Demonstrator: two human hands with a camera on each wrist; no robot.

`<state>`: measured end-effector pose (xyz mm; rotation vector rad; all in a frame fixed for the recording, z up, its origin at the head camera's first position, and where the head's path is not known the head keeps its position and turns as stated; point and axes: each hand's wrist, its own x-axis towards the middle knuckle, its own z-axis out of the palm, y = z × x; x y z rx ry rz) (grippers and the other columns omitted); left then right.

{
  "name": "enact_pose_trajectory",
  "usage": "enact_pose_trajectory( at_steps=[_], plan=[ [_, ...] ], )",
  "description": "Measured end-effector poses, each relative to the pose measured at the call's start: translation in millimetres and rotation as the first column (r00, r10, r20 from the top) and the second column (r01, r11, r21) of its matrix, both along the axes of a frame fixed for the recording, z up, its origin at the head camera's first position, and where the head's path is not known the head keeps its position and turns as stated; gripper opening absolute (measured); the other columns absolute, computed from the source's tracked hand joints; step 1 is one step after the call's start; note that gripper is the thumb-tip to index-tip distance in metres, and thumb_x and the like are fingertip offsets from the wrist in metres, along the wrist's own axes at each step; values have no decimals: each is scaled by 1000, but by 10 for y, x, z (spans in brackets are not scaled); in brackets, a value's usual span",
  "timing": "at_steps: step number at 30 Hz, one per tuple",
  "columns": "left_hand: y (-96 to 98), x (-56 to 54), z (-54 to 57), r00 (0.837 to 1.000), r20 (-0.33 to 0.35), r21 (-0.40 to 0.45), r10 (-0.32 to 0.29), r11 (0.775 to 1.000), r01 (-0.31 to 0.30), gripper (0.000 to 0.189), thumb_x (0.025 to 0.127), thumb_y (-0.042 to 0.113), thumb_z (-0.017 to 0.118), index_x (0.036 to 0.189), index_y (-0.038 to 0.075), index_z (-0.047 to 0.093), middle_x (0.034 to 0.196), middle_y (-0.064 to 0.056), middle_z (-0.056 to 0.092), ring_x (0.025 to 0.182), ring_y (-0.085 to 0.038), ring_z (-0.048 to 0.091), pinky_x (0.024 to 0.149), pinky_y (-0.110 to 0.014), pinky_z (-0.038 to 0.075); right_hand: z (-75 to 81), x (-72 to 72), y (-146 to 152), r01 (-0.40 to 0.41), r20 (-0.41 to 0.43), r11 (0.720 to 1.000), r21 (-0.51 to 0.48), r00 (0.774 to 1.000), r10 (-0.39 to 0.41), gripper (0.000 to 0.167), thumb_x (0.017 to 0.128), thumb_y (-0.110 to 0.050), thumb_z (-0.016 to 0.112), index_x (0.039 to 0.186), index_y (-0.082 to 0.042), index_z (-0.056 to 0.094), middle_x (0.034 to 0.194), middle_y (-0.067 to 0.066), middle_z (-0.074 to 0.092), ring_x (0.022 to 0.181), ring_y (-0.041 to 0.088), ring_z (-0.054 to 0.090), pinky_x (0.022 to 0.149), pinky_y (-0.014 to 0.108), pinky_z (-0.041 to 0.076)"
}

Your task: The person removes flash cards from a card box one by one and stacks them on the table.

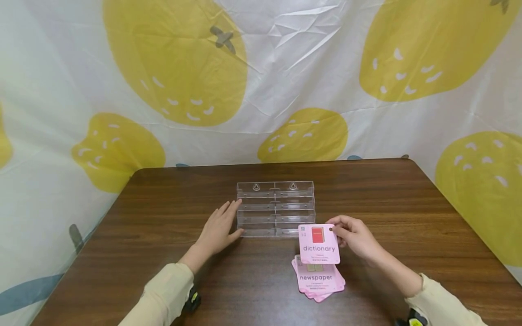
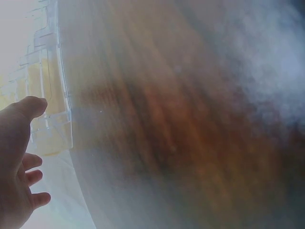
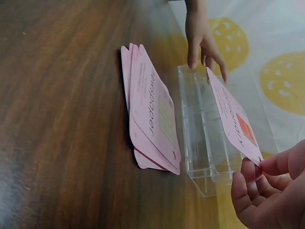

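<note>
My right hand pinches a pink card printed "dictionary" by its right edge, near the punched hole. In the right wrist view the card is held up off the table, between thumb and fingers. Below it lies a loosely fanned stack of pink cards, "newspaper" on top. A clear plastic tiered rack with two columns of slots stands behind the cards. My left hand rests at the rack's left side, fingers straight, fingertips and thumb at its edge; the left wrist view shows the thumb against the clear plastic.
The brown wooden table has rounded far corners. Behind it hangs a white cloth with large yellow fruit prints, reaching down along the table's far and side edges.
</note>
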<state>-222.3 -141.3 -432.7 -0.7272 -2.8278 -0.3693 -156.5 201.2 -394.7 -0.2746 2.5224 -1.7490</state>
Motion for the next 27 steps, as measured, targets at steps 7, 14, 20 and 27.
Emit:
enact_pose_trajectory(
  at_steps=[7,14,20,27],
  plan=[
    [0,0,8,1000,7,-5,-2,1000,2,78,82,33,65,144,10,23,139,-19,38,130,-33,31,104,-51,27,-58,31,2,-8,19,1000,2,1000,8,21,89,4,45,104,16,53,77,11,59,58,9,49,50,25,46],
    [6,9,21,1000,20,-6,5,1000,-5,78,82,33,64,144,10,23,140,-18,38,130,-33,31,104,-50,26,-151,92,9,-42,54,999,7,998,41,22,88,4,46,104,17,53,72,8,56,57,8,50,50,25,49],
    [2,11,21,1000,24,-1,5,1000,-5,78,83,33,64,144,11,22,140,-18,37,131,-32,31,104,-51,26,-227,136,4,-73,86,997,6,994,72,23,88,3,46,105,17,53,72,8,57,57,9,51,50,25,49],
    [0,8,30,1000,15,-2,-6,1000,6,78,82,33,65,143,9,23,139,-19,38,130,-34,32,103,-51,27,-275,172,14,-90,109,996,9,990,88,25,88,1,46,107,16,53,75,9,60,58,9,52,50,26,48]
  ],
)
